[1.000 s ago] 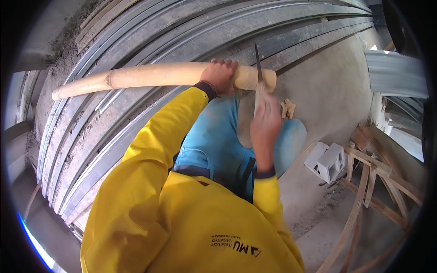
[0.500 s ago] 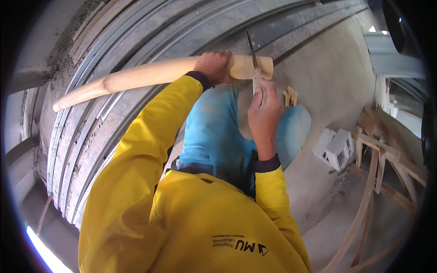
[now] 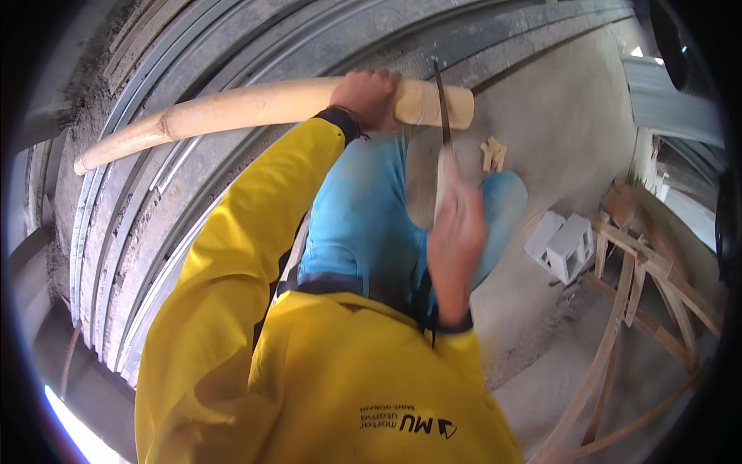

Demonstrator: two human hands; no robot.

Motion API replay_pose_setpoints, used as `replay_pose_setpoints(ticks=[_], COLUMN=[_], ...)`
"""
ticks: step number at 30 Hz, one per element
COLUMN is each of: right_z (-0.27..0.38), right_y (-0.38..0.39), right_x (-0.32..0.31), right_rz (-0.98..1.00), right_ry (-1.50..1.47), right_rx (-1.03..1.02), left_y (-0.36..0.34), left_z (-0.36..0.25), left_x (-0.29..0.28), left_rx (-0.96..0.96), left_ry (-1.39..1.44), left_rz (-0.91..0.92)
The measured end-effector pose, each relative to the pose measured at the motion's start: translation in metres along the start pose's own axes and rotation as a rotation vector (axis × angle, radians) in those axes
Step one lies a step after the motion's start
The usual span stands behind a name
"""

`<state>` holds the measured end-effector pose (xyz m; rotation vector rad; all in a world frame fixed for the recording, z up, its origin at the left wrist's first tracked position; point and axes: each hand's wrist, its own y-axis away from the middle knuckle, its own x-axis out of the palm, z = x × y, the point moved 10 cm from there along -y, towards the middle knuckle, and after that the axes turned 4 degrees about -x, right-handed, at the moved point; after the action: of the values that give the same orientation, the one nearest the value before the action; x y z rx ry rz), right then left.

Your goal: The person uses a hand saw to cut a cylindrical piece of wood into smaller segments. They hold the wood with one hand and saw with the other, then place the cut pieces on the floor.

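Concrete floor [image 3: 556,139] and stacked metal channels [image 3: 154,232] surround you as your left hand [image 3: 369,99] grips a pale wooden pole [image 3: 255,108] at 12 o'clock; your right hand [image 3: 456,232] clasps a saw [image 3: 442,108] whose blade meets the pole's near end, uncut through as far as shows.
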<state>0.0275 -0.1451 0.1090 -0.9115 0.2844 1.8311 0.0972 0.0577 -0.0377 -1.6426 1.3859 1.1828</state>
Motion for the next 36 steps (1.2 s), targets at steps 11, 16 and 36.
replay_pose_setpoints(ticks=[11, 16, 36], right_z=[-0.007, -0.009, -0.001], right_y=[-0.002, 0.023, 0.023], right_x=[0.001, -0.013, -0.014], right_rz=[-0.017, -0.114, -0.100], right_ry=[-0.012, -0.061, -0.075], right_rx=[0.052, 0.067, 0.043], left_y=[0.008, -0.001, -0.002], left_z=[-0.006, -0.015, -0.017], left_x=[0.001, -0.007, -0.011], left_rx=[0.009, 0.037, 0.123], left_ry=[0.007, -0.020, -0.044], left_rz=[0.042, 0.082, 0.029])
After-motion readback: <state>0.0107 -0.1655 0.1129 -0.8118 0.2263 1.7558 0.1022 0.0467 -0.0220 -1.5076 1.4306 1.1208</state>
